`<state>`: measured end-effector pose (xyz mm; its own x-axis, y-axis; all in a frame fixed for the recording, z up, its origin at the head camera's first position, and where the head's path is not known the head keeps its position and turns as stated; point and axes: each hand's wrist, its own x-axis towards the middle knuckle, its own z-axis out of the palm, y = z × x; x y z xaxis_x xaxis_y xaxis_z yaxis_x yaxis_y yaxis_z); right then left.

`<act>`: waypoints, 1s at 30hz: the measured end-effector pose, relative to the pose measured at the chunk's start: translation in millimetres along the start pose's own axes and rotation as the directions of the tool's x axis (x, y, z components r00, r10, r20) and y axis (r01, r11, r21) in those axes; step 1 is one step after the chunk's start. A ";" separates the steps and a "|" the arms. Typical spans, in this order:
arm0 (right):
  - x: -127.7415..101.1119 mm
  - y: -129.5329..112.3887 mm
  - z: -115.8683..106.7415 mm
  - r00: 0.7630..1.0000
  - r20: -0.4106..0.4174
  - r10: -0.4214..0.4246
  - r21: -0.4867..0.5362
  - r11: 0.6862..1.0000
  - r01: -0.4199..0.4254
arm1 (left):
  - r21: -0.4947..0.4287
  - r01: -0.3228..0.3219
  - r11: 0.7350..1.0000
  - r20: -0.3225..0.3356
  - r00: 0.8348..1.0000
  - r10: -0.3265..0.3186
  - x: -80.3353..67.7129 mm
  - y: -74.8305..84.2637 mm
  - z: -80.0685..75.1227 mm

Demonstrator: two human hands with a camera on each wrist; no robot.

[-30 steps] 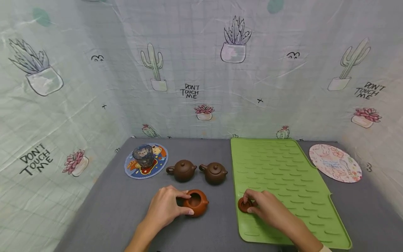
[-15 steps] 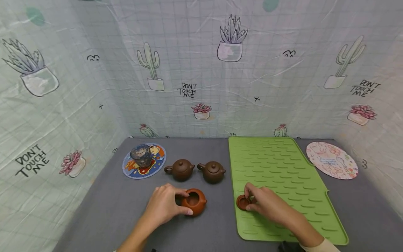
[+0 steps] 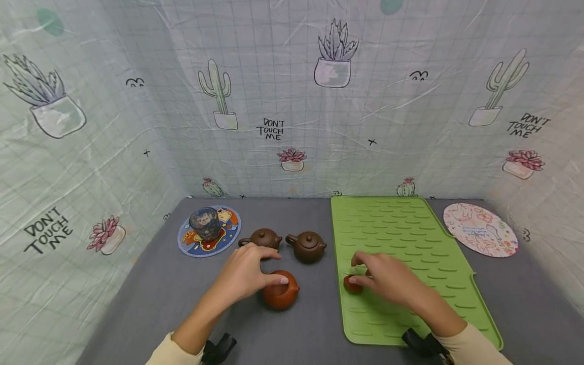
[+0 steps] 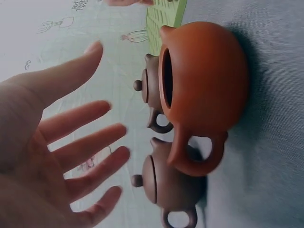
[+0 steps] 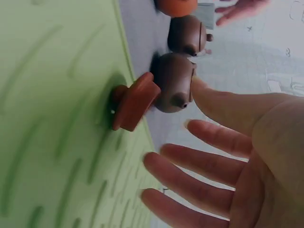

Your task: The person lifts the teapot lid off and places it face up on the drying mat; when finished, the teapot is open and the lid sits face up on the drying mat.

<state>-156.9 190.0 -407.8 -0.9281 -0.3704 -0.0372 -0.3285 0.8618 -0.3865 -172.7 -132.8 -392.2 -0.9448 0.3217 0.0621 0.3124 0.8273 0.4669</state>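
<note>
Head view puts your orange teapot [image 3: 280,296] lidless on the grey table [image 3: 159,299] in front of two brown teapots [image 3: 308,247], and its lid [image 3: 352,284] lies upside down at the near left edge of the green mat [image 3: 410,243], but it cannot settle whether your fingers touch either piece. Wrist views can: your left hand [image 4: 52,156] is spread wide with straight fingers, clear of the pot [image 4: 204,90] and gripping nothing, while your right hand [image 5: 228,156] is just as open, hovering beside the lid [image 5: 135,102], which rests on its knob on the mat, unheld.
</note>
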 end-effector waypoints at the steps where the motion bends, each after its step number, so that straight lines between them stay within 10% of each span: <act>1: 3.3 -1.5 -1.7 1.000 -0.015 -0.010 -0.016 1.000 0.009 | -0.002 -0.015 1.000 -0.020 1.000 0.015 3.3 1.2 0.1; 17: 54.4 -22.4 -4.0 0.943 -0.201 -0.266 -0.195 0.954 0.227 | -0.113 -0.121 0.986 -0.233 0.968 0.092 43.1 15.4 12.5; 30: 80.8 -25.7 14.8 0.925 -0.112 -0.363 -0.174 0.924 0.341 | 0.107 -0.018 0.994 -0.104 0.994 0.029 67.0 12.6 41.0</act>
<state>-221.0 132.8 -414.5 -0.7591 -0.6164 0.2091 -0.6505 0.7302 -0.2091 -228.0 -82.0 -418.4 -0.9403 0.2963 0.1671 0.3384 0.8658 0.3686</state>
